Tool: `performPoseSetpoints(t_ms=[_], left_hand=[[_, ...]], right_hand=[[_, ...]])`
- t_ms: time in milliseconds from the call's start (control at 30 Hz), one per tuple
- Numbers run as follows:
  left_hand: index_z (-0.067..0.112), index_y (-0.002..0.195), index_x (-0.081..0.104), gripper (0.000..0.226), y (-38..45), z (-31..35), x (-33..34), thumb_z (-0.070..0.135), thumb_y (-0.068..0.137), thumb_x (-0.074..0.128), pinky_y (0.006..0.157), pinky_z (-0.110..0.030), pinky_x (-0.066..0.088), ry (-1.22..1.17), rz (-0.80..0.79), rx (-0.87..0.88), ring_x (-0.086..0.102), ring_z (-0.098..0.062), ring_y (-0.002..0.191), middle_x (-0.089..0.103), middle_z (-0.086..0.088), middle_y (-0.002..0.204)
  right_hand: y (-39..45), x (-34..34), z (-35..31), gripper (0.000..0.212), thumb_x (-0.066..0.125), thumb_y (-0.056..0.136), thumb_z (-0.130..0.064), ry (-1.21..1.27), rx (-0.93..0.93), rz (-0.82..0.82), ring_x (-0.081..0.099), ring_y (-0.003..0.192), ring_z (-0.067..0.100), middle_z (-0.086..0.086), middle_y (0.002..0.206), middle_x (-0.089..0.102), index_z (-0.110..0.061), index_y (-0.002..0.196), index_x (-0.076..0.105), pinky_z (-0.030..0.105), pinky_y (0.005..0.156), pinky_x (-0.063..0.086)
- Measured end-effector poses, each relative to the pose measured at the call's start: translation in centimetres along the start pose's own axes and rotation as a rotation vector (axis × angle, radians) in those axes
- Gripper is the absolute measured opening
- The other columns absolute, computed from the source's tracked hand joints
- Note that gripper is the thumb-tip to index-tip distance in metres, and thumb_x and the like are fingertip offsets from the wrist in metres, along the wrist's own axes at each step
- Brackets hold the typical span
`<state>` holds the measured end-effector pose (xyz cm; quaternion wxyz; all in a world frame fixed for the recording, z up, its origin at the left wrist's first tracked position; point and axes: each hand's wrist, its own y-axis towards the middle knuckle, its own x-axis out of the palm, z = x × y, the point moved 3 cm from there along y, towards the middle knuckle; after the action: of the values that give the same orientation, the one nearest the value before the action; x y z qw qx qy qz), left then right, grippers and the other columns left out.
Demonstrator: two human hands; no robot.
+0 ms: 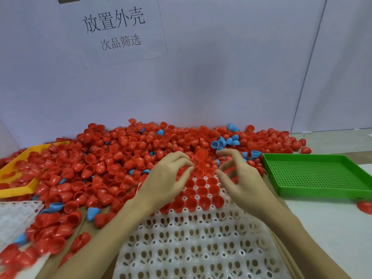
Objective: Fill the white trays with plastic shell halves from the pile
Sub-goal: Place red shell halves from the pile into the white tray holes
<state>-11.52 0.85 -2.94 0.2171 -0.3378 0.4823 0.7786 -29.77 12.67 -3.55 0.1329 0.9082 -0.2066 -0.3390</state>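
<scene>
White tray [193, 244]; shells [201, 184] beneath fingers [186, 161].

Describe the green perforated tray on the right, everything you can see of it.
The green perforated plastic tray is a shallow rectangle with a raised rim and a flat floor pierced by a regular grid of small holes. It looks like rigid moulded plastic, bright green throughout. It lies flat on the pale table surface at the right, and nothing lies in the part in view. Its right end runs out of frame. Its left edge sits against the pile of red and blue plastic shell halves. Neither hand touches it.
</scene>
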Motion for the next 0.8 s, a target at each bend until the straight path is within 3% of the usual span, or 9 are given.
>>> performPoseSetpoints(t_ms=[100, 167, 267, 333, 567, 700, 800], left_hand=[[0.013, 0.105, 0.076, 0.01, -3.2, 2.0, -0.7, 0.019, 0.101, 0.069, 0.092, -0.024, 0.052, -0.054, 0.021, 0.01, 0.063, -0.007, 0.103, 0.066, 0.011, 0.106], [0.015, 0.105, 0.076, 0.012, -4.9, 2.9, -0.7, 0.022, 0.102, 0.067, 0.09, -0.025, 0.053, -0.097, 0.029, -0.006, 0.063, -0.007, 0.103, 0.065, 0.013, 0.106], [0.015, 0.106, 0.075, 0.014, -6.2, 3.4, -0.6, 0.024, 0.101, 0.066, 0.092, -0.028, 0.053, -0.118, 0.042, -0.004, 0.063, -0.007, 0.105, 0.066, 0.012, 0.108], [0.016, 0.107, 0.074, 0.012, -6.4, 3.4, -0.7, 0.025, 0.1, 0.069, 0.093, -0.029, 0.052, -0.101, 0.065, 0.003, 0.063, -0.008, 0.106, 0.066, 0.012, 0.108], [0.023, 0.124, 0.056, 0.037, -6.8, 2.7, -1.2, 0.026, 0.094, 0.078, 0.09, -0.013, 0.048, -0.19, 0.172, -0.087, 0.061, -0.003, 0.104, 0.055, 0.018, 0.112], [0.022, 0.127, 0.061, 0.035, -6.8, 2.7, -1.4, 0.031, 0.097, 0.076, 0.093, -0.015, 0.049, -0.245, 0.164, -0.12, 0.064, -0.006, 0.11, 0.059, 0.02, 0.118], [0.019, 0.122, 0.067, 0.03, -6.7, 2.8, -1.6, 0.022, 0.094, 0.079, 0.089, -0.017, 0.052, -0.268, 0.16, -0.106, 0.067, -0.008, 0.104, 0.065, 0.015, 0.112]], right_hand=[[-0.3, 0.6, -1.1, 0.067, 0.072, 0.097, -0.031, 0.124, -0.001, -0.088, 0.064, 0.11, -0.006, -0.017, 0.122, 0.062, -0.042, 0.153, 0.036, 0.023, 0.088, 0.059], [-0.7, 1.1, -1.7, 0.062, 0.074, 0.095, -0.033, 0.09, -0.033, -0.193, 0.061, 0.117, -0.009, -0.022, 0.128, 0.063, -0.042, 0.149, 0.045, 0.023, 0.095, 0.058], [-1.2, 1.6, -2.4, 0.038, 0.075, 0.096, -0.029, 0.028, -0.076, -0.255, 0.065, 0.108, -0.008, -0.024, 0.116, 0.07, -0.036, 0.132, 0.066, 0.019, 0.092, 0.057], [-1.2, 1.8, -2.6, 0.031, 0.073, 0.098, -0.026, 0.041, -0.081, -0.268, 0.069, 0.101, -0.004, -0.02, 0.108, 0.073, -0.03, 0.128, 0.07, 0.02, 0.087, 0.058], [-1.3, 2.3, -2.5, 0.031, 0.076, 0.096, -0.02, 0.26, -0.028, -0.363, 0.076, 0.095, 0.009, -0.012, 0.115, 0.076, -0.025, 0.126, 0.072, 0.028, 0.08, 0.063], [-1.3, 2.6, -2.5, 0.03, 0.084, 0.088, -0.021, 0.257, -0.085, -0.332, 0.074, 0.101, 0.013, -0.01, 0.113, 0.075, -0.03, 0.114, 0.073, 0.035, 0.084, 0.064], [-1.3, 2.6, -2.6, 0.031, 0.085, 0.088, -0.02, 0.25, -0.128, -0.326, 0.073, 0.101, 0.011, -0.009, 0.115, 0.073, -0.035, 0.111, 0.071, 0.031, 0.081, 0.062]])
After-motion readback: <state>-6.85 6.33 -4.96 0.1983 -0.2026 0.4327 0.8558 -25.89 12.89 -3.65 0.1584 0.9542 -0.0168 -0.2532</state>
